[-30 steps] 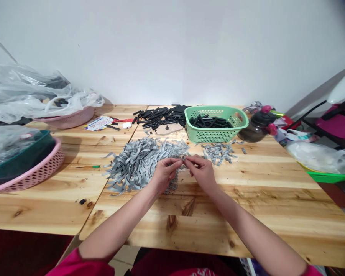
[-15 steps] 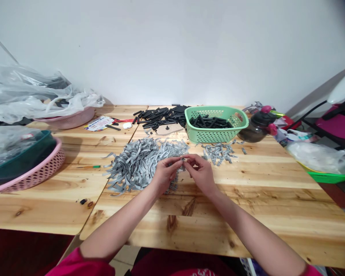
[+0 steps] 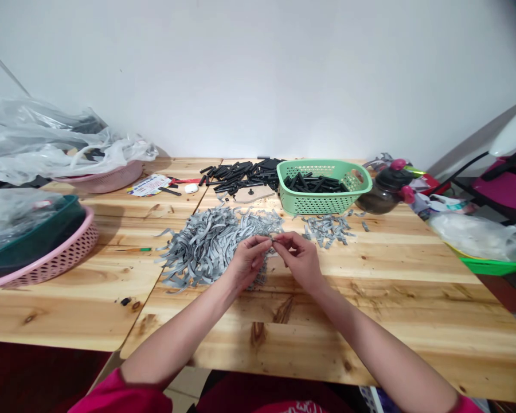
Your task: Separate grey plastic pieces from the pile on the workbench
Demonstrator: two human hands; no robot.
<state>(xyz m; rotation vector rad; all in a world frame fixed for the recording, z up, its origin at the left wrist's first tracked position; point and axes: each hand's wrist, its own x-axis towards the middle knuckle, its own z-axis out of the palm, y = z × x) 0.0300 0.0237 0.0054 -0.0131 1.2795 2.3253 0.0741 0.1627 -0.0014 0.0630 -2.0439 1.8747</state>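
My left hand (image 3: 250,261) is closed in a pinch at the right edge of a heap of grey strips (image 3: 202,244). Its fingertips meet those of my right hand (image 3: 300,258), which is pinched too. What lies between the fingertips is too small to make out. To the right of the hands is a smaller scatter of short grey pieces (image 3: 328,229). Behind it stands a green basket (image 3: 322,203) with black sticks (image 3: 312,183) inside. More black sticks (image 3: 241,172) lie in a pile left of the basket.
A dark round jar (image 3: 382,192) stands right of the green basket. On the left are pink baskets (image 3: 71,252) with a teal tray (image 3: 75,215) and plastic bags (image 3: 64,155). A card (image 3: 149,185), a white case (image 3: 191,188) and a green-tipped tool (image 3: 143,249) lie on the table.
The fingertips of both hands have drawn closer together, and the grey bit that showed beneath them is now mostly hidden. Otherwise the scene looks the same.
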